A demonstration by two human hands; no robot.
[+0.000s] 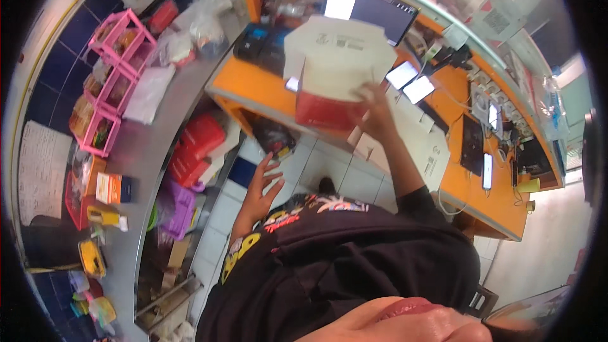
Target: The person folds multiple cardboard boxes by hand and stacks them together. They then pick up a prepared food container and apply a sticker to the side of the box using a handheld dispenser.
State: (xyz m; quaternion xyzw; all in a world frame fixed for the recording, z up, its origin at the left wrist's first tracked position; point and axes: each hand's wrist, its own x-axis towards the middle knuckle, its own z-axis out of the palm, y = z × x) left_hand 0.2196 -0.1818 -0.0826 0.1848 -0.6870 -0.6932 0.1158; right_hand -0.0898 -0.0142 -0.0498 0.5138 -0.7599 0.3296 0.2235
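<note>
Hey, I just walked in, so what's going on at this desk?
A person stands at an orange desk with the right hand at the right side of an open red-and-white box; blur hides whether the fingers grip it. The left hand is empty, fingers spread above the floor. More white cardboard lies right of the box, and a monitor stands behind it.

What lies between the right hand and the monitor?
In the head view, the open white lid of the red box lies between the right hand and the monitor.
</note>
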